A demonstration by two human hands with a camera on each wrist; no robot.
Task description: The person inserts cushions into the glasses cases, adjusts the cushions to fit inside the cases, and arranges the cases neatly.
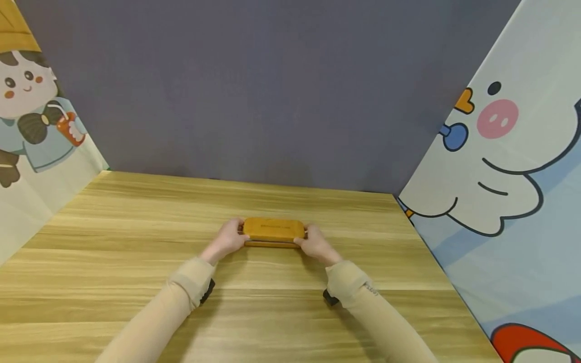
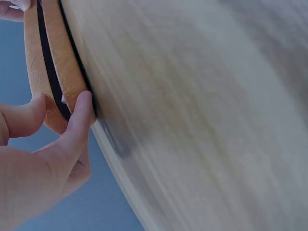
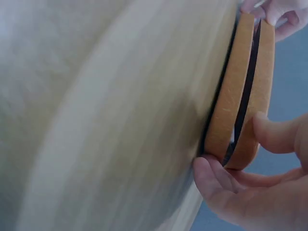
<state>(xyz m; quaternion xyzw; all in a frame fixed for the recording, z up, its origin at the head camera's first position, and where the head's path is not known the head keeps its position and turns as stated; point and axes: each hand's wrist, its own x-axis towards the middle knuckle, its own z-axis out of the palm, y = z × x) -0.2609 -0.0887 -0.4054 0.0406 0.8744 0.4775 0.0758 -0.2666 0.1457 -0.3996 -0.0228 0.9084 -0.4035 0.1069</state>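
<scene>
An orange-brown glasses case [image 1: 274,229] lies lengthwise across the wooden table, with faint lettering on its lid. My left hand [image 1: 228,238] holds its left end and my right hand [image 1: 317,245] grips the right end. In the left wrist view, the thumb is on the lid [image 2: 36,67] and the index fingertip is against the base [image 2: 65,57]. The right wrist view likewise has the thumb on the lid and fingers at the base's lower edge. A narrow dark gap runs between the two halves. The inside is mostly hidden.
Wood-grain tabletop [image 1: 136,252] surrounds the case. A plain grey wall [image 1: 272,91] stands behind the table's back edge. Cartoon-printed panels flank it at the left [image 1: 41,201] and at the right [image 1: 499,272].
</scene>
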